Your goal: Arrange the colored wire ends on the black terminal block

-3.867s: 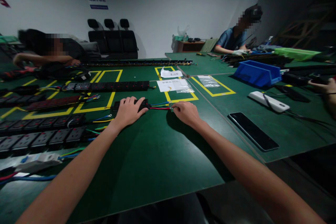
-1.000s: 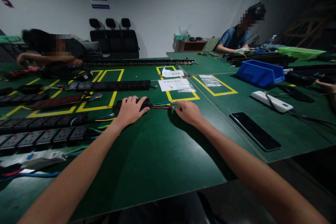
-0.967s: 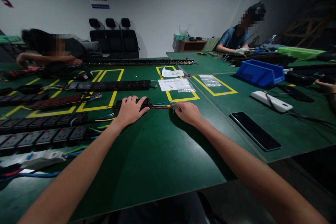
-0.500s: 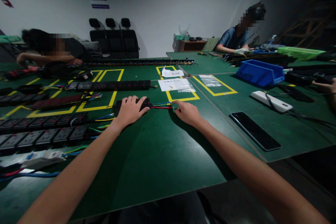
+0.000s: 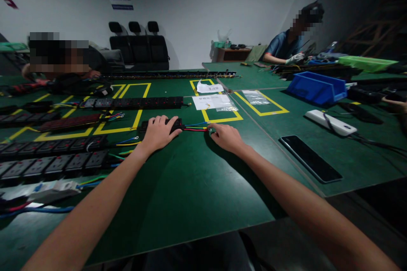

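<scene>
My left hand (image 5: 160, 133) is closed over a short black socket block (image 5: 176, 124) on the green table, thumb along its near right end. Much of the block is hidden under the palm. From its right end run a red wire (image 5: 194, 130), a yellow-green wire (image 5: 196, 127) and a blue wire (image 5: 195, 124). My right hand (image 5: 226, 136) pinches the ends of the red and yellow-green wires between thumb and forefinger. The blue wire lies apart from them, its tip just beyond my fingertips.
Several black socket strips (image 5: 60, 163) with loose wires lie at the left. A phone (image 5: 310, 159), a white power bank (image 5: 330, 122) and a blue bin (image 5: 314, 89) are at the right. Papers (image 5: 206, 102) lie beyond my hands. Two people sit across the table.
The blue wire has come apart from the other wires and now angles away behind them. My hands have stayed almost in place. The co-worker at the far right has raised a gloved hand slightly.
</scene>
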### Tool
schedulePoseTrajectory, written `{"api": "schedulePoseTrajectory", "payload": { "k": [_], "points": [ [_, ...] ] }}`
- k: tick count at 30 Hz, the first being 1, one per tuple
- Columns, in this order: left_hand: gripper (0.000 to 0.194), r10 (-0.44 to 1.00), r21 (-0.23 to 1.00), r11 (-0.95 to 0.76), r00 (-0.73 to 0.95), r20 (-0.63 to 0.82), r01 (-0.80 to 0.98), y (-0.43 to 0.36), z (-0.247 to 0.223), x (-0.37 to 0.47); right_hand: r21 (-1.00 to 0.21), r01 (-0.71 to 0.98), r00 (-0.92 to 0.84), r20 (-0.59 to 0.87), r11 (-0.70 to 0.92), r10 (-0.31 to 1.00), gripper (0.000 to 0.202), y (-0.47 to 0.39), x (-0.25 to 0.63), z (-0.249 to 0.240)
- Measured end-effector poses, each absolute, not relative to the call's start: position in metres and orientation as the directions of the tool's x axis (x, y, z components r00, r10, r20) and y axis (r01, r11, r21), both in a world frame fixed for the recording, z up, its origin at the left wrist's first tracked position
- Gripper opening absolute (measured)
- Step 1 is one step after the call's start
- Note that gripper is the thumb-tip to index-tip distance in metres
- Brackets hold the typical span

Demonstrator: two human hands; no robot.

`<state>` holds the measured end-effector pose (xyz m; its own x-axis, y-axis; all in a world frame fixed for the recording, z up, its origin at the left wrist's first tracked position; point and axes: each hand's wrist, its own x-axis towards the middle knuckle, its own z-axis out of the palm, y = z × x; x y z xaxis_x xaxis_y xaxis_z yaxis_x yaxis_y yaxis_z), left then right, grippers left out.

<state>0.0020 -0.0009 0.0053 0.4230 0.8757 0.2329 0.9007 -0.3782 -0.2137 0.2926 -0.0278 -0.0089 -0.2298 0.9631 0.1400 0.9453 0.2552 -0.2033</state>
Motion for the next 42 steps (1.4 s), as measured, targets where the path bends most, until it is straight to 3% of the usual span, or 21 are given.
{"api": "schedulePoseTrajectory", "payload": {
  "k": [7, 12, 17, 21, 29, 35, 42],
  "points": [
    [0.073, 0.876, -0.206, -0.38, 0.422, 0.232, 0.902, -0.001, 0.006, 0.002, -0.247, 0.926, -0.248, 0.172, 0.286, 0.953, 0.036, -0.026, 0.294, -0.011],
    [0.073, 0.874, -0.219, -0.377, 0.423, 0.239, 0.9, -0.002, 0.006, 0.003, -0.343, 0.871, -0.299, 0.194, 0.351, 0.934, 0.023, -0.024, 0.295, -0.017],
    [0.071, 0.868, -0.234, -0.372, 0.426, 0.254, 0.898, -0.002, 0.005, 0.003, -0.389, 0.769, -0.393, 0.338, 0.507, 0.855, 0.015, -0.019, 0.3, -0.025],
    [0.071, 0.865, -0.248, -0.366, 0.426, 0.265, 0.897, -0.002, 0.004, 0.003, -0.461, 0.712, -0.388, 0.371, 0.53, 0.844, 0.015, -0.015, 0.303, -0.03],
    [0.071, 0.864, -0.238, -0.376, 0.432, 0.26, 0.896, -0.002, 0.004, 0.003, -0.671, 0.584, -0.251, 0.387, 0.457, 0.887, 0.047, -0.017, 0.297, -0.032],
    [0.073, 0.871, -0.223, -0.376, 0.425, 0.245, 0.899, -0.002, 0.005, 0.003, -0.606, 0.587, -0.254, 0.492, 0.537, 0.833, 0.044, -0.027, 0.289, -0.024],
    [0.076, 0.874, -0.174, -0.388, 0.421, 0.242, 0.905, -0.001, 0.005, 0.002, -0.601, 0.662, -0.088, 0.532, 0.448, 0.842, 0.034, -0.031, 0.291, -0.015]
  ]
}}
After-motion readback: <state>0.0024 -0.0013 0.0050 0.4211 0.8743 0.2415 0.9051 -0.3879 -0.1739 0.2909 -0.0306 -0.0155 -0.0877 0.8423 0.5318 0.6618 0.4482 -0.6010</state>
